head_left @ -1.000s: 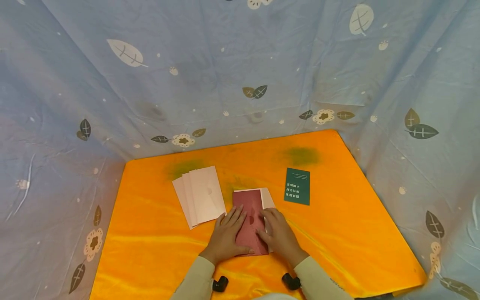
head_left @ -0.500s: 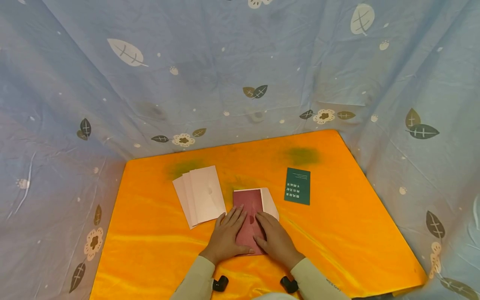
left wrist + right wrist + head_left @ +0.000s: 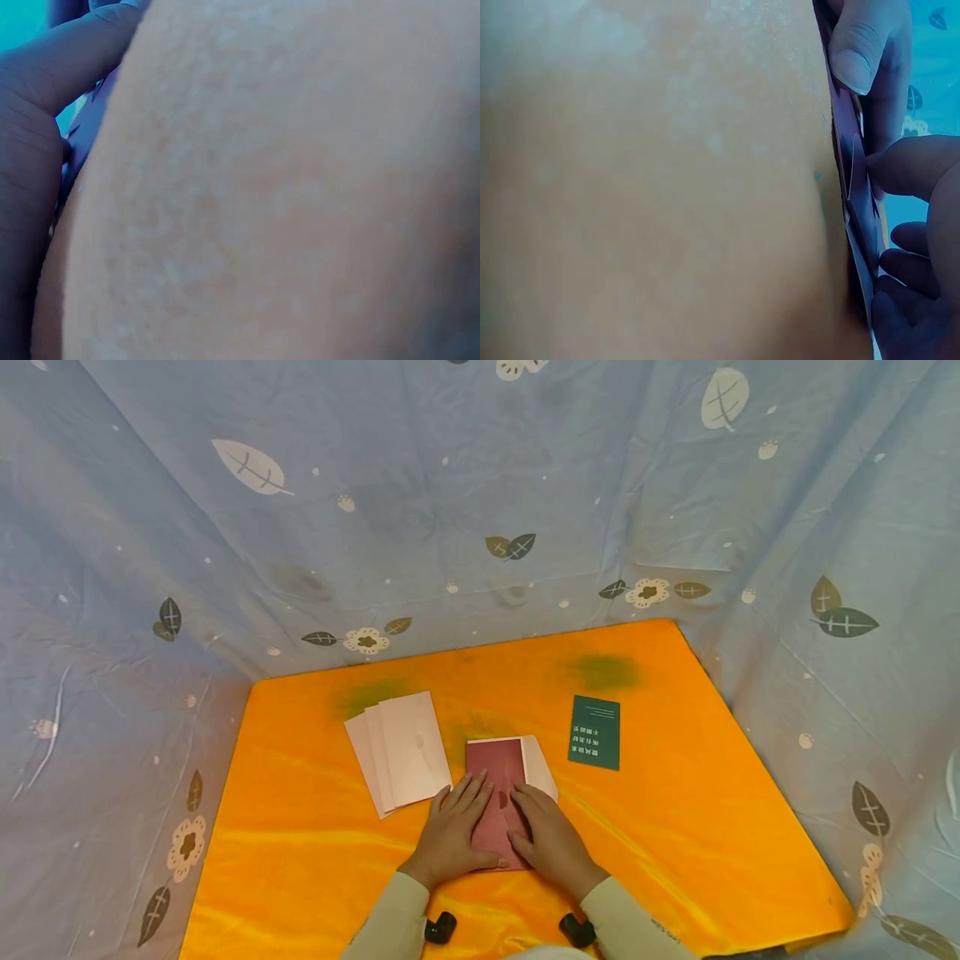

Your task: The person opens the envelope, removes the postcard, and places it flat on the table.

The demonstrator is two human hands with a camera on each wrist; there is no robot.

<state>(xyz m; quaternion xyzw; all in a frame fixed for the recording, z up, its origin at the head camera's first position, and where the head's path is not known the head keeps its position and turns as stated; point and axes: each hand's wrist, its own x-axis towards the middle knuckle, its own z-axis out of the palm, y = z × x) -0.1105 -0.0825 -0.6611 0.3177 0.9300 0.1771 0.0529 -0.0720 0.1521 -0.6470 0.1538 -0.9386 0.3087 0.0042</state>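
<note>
Maroon envelope [image 3: 497, 837] lies flat over a pale pink envelope [image 3: 542, 767], whose flap sticks out to its right; whether it sits partly inside cannot be told. The left hand [image 3: 452, 833] is spread across its left side; the right hand [image 3: 553, 837] touches its right side with bent fingers, though whether they pinch is unclear. Uneven pressure from the two hands could skew it against the paper underneath, and a hard sideways push might crease the flap. Pink envelope stack [image 3: 411, 752] sits just left of it, close to the left fingertips, so a wide sweep could scatter that pile. Roomiest seems the orange tabletop [image 3: 697, 835] to its right, nearer than the green card [image 3: 596, 732], with blue fabric [image 3: 480, 502] rising well beyond it
</note>
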